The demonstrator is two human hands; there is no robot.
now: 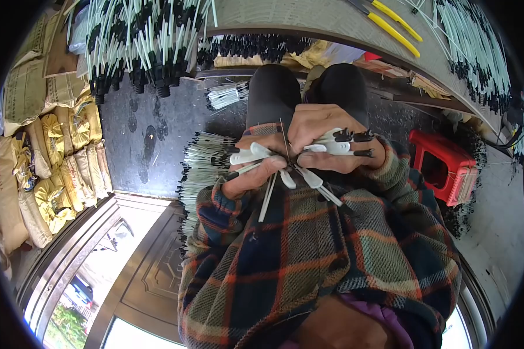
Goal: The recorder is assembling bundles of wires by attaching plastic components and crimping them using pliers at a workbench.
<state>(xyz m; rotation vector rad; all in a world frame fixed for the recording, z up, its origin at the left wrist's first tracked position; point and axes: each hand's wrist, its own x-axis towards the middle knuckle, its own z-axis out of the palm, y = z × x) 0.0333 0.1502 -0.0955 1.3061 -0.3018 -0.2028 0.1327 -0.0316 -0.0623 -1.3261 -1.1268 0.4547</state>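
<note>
**Two hands pinched on pale stalks, work looked partway**

Left hand (pixel 253 177) was closed, thumb and fingers clamped on slim pale plastic stalks with black tips and flat white parts (pixel 312 178). Right hand (pixel 320 122) was curled shut on more of the same, black tips poking out on its outer side. Hands nearly together above the lap; stalks splayed out between and just below them. A thin dark wire-like strand (pixel 283 132) stood up between the hands, lower end hidden.

Progress, judged: handful seemed unfinished, not yet put down. A heap of thin pale rods with black ends (pixel 201 174) lay left of the left hand; a small pale bundle (pixel 227 96) lay beyond it on the floor. Larger piles sat farther ahead, a dense black-and-pale stack (pixel 140 46) left, a long pale sheaf (pixel 474 58) right. Finished or waiting, couldn't tell, so amount left unclear. Yellow-handled pliers (pixel 393 29) lay beyond the right hand, unused.
</note>
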